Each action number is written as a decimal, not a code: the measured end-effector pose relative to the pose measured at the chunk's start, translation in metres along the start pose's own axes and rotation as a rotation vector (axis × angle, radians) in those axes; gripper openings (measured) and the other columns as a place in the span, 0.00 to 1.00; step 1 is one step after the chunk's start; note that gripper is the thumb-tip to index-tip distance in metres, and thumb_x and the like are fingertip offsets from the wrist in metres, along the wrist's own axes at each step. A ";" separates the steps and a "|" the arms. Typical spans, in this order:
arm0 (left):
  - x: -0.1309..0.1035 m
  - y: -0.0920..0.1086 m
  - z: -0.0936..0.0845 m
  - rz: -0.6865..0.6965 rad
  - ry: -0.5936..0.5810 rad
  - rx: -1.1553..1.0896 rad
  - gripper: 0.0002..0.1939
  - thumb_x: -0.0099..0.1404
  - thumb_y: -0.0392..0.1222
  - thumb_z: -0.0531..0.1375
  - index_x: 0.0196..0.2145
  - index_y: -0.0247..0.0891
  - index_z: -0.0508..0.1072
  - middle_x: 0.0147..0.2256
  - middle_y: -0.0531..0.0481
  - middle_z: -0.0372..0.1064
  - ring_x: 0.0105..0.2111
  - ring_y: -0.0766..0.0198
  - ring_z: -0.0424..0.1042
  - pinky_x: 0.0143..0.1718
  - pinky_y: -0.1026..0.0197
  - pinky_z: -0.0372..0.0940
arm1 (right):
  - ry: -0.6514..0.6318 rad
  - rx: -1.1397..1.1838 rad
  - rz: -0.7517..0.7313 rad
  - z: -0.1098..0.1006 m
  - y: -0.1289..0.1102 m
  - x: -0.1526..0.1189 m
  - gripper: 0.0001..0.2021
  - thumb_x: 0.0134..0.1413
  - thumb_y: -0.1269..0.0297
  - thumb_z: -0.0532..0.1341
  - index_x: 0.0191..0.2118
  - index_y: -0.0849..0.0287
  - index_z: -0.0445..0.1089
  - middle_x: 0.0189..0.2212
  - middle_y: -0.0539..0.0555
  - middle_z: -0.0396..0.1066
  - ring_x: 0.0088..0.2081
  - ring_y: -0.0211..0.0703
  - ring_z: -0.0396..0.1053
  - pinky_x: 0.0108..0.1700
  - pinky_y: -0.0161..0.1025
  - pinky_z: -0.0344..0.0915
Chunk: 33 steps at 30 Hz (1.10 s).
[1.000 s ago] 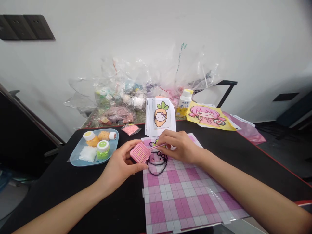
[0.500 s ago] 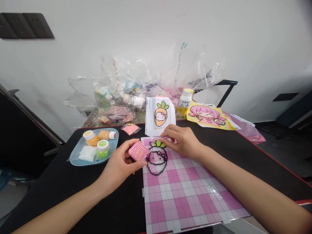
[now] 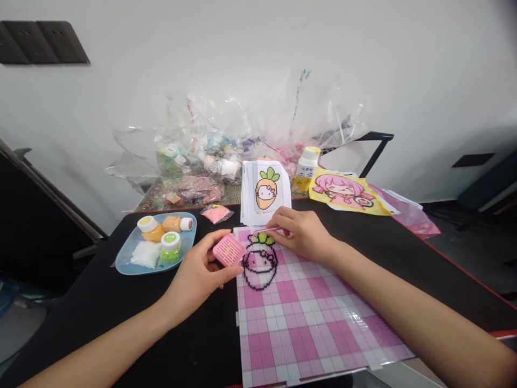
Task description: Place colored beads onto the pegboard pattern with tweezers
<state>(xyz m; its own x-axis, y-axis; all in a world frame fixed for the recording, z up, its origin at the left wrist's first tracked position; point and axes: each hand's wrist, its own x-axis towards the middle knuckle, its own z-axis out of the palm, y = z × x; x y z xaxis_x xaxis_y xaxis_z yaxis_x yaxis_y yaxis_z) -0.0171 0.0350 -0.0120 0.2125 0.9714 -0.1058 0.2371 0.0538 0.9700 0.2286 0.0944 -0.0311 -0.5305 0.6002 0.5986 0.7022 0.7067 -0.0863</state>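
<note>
left hand: bare, slender fingers, slim tapering thumb | behind those fingers: narrow left wrist, smooth uncovered left forearm, widening gradually | right hand: bare, long slim fingers | behind those fingers: slender right wrist, smooth right forearm, likewise uncovered, thicker farther from the fingers
</note>
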 end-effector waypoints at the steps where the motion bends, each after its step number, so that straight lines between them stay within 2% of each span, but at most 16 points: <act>1: 0.000 0.000 0.000 -0.002 0.000 0.001 0.36 0.51 0.44 0.70 0.55 0.39 0.62 0.43 0.47 0.72 0.33 0.62 0.70 0.23 0.66 0.64 | -0.002 -0.003 0.002 0.000 0.000 0.000 0.10 0.62 0.60 0.59 0.34 0.60 0.74 0.33 0.51 0.74 0.23 0.30 0.64 0.24 0.33 0.52; 16: 0.001 0.000 0.000 0.003 -0.007 -0.005 0.36 0.51 0.42 0.70 0.55 0.39 0.62 0.43 0.47 0.72 0.33 0.63 0.69 0.22 0.67 0.64 | 0.035 -0.006 -0.025 0.001 0.000 0.001 0.09 0.61 0.61 0.61 0.34 0.61 0.75 0.32 0.51 0.74 0.22 0.31 0.64 0.24 0.33 0.55; 20: 0.001 0.002 0.000 0.018 -0.013 -0.015 0.34 0.51 0.39 0.70 0.54 0.39 0.64 0.43 0.48 0.72 0.34 0.63 0.70 0.21 0.69 0.64 | 0.095 0.028 -0.040 -0.001 -0.004 0.002 0.10 0.61 0.62 0.60 0.34 0.61 0.75 0.31 0.52 0.74 0.23 0.31 0.65 0.24 0.32 0.57; 24: 0.002 0.003 0.001 0.010 -0.026 -0.036 0.33 0.50 0.36 0.69 0.53 0.40 0.65 0.42 0.49 0.72 0.34 0.64 0.70 0.22 0.69 0.63 | 0.156 0.143 -0.131 -0.004 -0.010 0.003 0.09 0.62 0.63 0.60 0.36 0.62 0.74 0.32 0.53 0.74 0.26 0.32 0.69 0.24 0.31 0.60; 29: 0.001 0.003 0.001 0.012 -0.032 -0.047 0.33 0.49 0.34 0.69 0.52 0.41 0.66 0.43 0.50 0.72 0.34 0.63 0.71 0.22 0.70 0.63 | 0.070 0.218 -0.190 -0.006 -0.016 0.003 0.08 0.63 0.64 0.59 0.38 0.61 0.73 0.33 0.54 0.73 0.30 0.34 0.70 0.27 0.32 0.62; 33: 0.001 0.003 0.001 0.023 -0.028 -0.056 0.33 0.48 0.34 0.70 0.52 0.41 0.66 0.44 0.50 0.72 0.36 0.63 0.71 0.23 0.69 0.64 | 0.018 0.244 -0.221 -0.005 -0.020 0.003 0.08 0.64 0.66 0.57 0.40 0.62 0.73 0.35 0.55 0.72 0.29 0.35 0.69 0.27 0.32 0.61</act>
<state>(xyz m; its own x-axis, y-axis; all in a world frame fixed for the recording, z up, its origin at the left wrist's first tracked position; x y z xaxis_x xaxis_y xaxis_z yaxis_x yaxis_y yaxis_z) -0.0152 0.0359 -0.0099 0.2440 0.9657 -0.0890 0.1788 0.0454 0.9828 0.2154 0.0800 -0.0236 -0.6475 0.4175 0.6375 0.4355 0.8892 -0.1400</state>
